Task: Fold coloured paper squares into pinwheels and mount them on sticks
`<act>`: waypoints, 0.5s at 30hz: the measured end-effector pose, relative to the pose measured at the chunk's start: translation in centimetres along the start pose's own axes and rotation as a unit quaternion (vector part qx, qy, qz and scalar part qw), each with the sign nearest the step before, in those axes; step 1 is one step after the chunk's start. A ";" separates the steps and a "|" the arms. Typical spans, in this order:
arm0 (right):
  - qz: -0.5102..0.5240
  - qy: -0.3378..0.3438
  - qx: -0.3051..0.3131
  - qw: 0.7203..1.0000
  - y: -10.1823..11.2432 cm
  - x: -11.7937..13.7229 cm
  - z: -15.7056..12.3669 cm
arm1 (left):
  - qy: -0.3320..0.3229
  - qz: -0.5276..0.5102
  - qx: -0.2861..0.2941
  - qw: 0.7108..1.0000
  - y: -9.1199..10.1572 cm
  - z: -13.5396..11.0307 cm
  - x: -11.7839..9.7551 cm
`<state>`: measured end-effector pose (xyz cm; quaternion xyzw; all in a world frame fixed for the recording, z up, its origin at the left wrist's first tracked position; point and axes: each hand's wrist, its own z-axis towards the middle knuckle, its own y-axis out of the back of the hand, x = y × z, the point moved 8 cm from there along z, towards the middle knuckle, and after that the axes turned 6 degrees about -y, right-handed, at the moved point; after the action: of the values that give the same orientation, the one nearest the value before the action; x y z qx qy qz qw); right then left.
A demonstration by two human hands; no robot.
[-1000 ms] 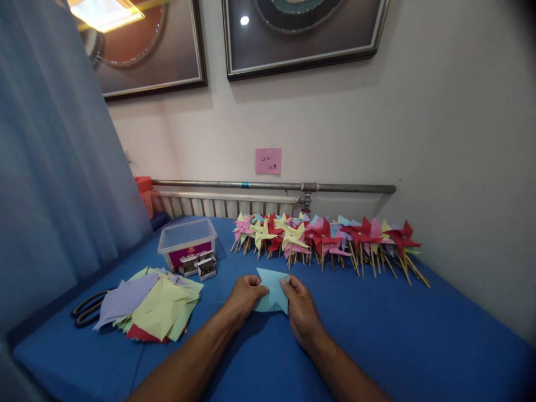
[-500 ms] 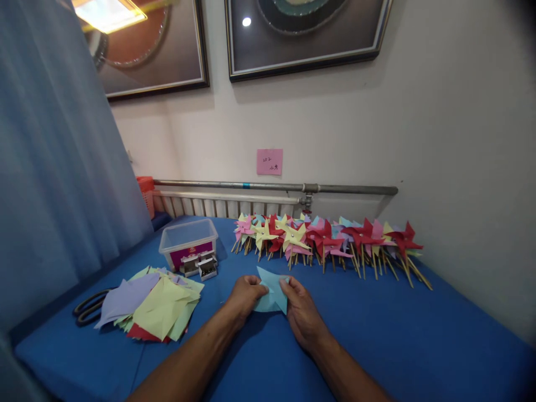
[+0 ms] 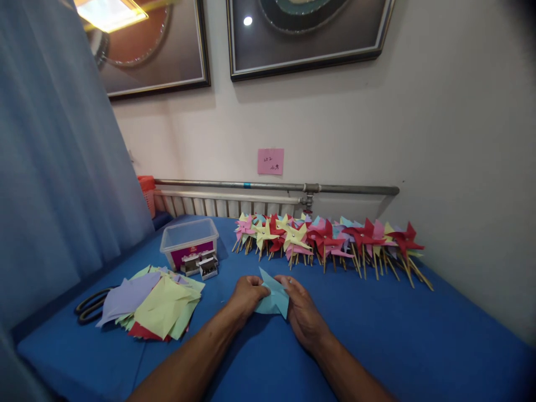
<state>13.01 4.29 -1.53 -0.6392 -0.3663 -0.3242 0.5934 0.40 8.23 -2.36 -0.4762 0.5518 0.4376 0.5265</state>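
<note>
Light-blue paper point(image 3: 273, 301), a pointed sheet, sits just below the centre of the frame, held between two bare hands. The left hand point(image 3: 246, 298) has its grip closed on the sheet's left side, thumb on top and fingers curled beneath, as it was a second ago. The right hand point(image 3: 304, 310) has its grip on the upper right part of the sheet, and this is where the change lies: its fingers now reach further in along the upper edge, and the right side of the paper stands more bent than before. I judge this to be a small adjustment in shaping the sheet, with the left side acting as the steady one; no stick or pin shows on it yet.

At the lower left of the frame, the pile of coloured paper point(image 3: 163, 307) and the black handles point(image 3: 86, 307) beside it lie unchanged on the blue-covered table point(image 3: 397, 340). Further back, left of centre, small open boxes point(image 3: 209, 273) stand in front of a clear plastic tub point(image 3: 178, 245). Right of centre, the crowded row of pinwheels point(image 3: 324, 241) on sticks is likewise unmoved. Beyond, a pink note point(image 3: 271, 162) hangs on the wall
</note>
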 end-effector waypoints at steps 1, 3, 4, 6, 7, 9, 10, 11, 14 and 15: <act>-0.005 -0.002 0.002 1.000 0.0 0.1 -0.1 | 0.002 -0.002 -0.003 1.000 0.1 0.0 0.0; -0.016 -0.005 0.009 1.000 -0.1 0.1 -0.1 | 0.005 -0.007 -0.005 1.000 0.1 -0.1 -0.2; -0.025 -0.006 0.013 1.000 -0.1 0.1 -0.1 | 0.006 -0.007 -0.003 1.000 0.1 -0.2 -0.2; -0.053 -0.005 0.022 0.998 -0.1 0.1 0.2 | 0.009 0.001 0.003 1.000 0.0 -0.3 -0.4; -0.073 0.001 0.027 0.997 0.0 0.3 0.3 | 0.011 0.008 0.003 1.000 0.0 -0.4 -0.5; -0.133 0.029 0.023 0.990 0.2 0.9 0.6 | 0.014 0.025 0.000 1.000 0.0 -0.5 -0.6; -0.176 0.052 0.012 0.983 0.4 1.4 0.7 | 0.015 0.032 -0.002 0.999 0.0 -0.6 -0.7; -0.224 0.076 -0.002 0.972 0.5 2.0 0.6 | 0.017 0.038 -0.004 0.999 0.0 -0.6 -0.7; -0.344 0.145 -0.032 0.927 0.1 3.4 0.0 | 0.018 0.041 -0.001 0.999 -0.1 -0.6 -0.7; -0.367 0.166 -0.033 0.915 -0.2 3.8 -0.3 | 0.018 0.036 0.001 0.999 -0.1 -0.6 -0.7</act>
<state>14.78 4.33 1.80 -0.4165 -0.4604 -0.6321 0.4636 0.36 7.63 -1.57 -0.4632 0.5783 0.4476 0.5007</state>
